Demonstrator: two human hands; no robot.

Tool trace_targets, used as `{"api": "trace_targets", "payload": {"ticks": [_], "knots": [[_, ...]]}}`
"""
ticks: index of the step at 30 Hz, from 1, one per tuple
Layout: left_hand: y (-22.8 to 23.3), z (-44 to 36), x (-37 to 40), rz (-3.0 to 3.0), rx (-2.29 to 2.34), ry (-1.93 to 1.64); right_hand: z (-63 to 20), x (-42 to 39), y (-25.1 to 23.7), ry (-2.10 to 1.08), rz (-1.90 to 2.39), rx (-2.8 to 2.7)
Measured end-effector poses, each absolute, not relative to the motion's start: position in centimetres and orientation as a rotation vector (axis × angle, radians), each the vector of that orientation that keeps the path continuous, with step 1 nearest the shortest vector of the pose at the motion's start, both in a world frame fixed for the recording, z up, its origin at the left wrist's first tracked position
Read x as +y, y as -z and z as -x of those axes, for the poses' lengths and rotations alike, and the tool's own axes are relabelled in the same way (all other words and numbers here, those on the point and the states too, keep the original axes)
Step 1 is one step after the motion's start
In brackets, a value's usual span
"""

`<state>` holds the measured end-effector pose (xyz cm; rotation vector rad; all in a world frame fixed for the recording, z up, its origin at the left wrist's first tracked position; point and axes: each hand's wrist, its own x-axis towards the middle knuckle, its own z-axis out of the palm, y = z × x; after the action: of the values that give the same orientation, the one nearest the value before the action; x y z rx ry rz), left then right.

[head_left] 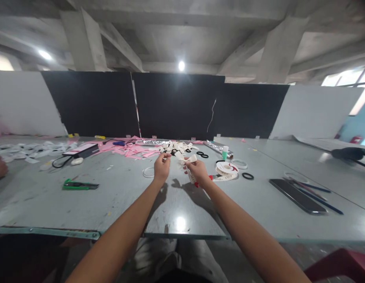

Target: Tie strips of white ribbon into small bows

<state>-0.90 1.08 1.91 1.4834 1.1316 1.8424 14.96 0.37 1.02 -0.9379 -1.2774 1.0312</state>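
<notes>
One head-worn camera looks forward and down across the grey table (176,204), close above it.

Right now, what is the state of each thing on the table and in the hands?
Left hand: raised, pinching something small; what it is cannot be told.
Right hand: raised, closed on a white ribbon piece and a red-tipped tool.
Ribbon roll: lying flat, partly unrolled.
Phone: flat, screen dark.
Green cutter: lying on the table, untouched.
Black ring: flat, alone.

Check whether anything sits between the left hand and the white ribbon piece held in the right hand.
Nothing visible does. The left hand and right hand are raised above the grey table, the white ribbon piece between them with open air only.
</notes>
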Motion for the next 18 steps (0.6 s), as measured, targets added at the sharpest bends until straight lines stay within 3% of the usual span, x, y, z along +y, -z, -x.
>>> {"api": "trace_targets", "payload": {"ticks": [6, 13, 18], "knots": [[-1.6, 0.4, 1.2, -1.547, 0.933, -1.392, -15.1, -0.5, -1.5, -1.112, 0.943, -1.26], [-1.4, 0.3, 1.0, -1.446, 0.985, -1.255, -15.2, -0.3, -1.3, -1.129, 1.052, -1.278], [-1.5, 0.7, 1.1, -1.425, 1.09, -1.163, -15.8, 0.7, -0.6, -0.91, 1.133, -1.464]]}}
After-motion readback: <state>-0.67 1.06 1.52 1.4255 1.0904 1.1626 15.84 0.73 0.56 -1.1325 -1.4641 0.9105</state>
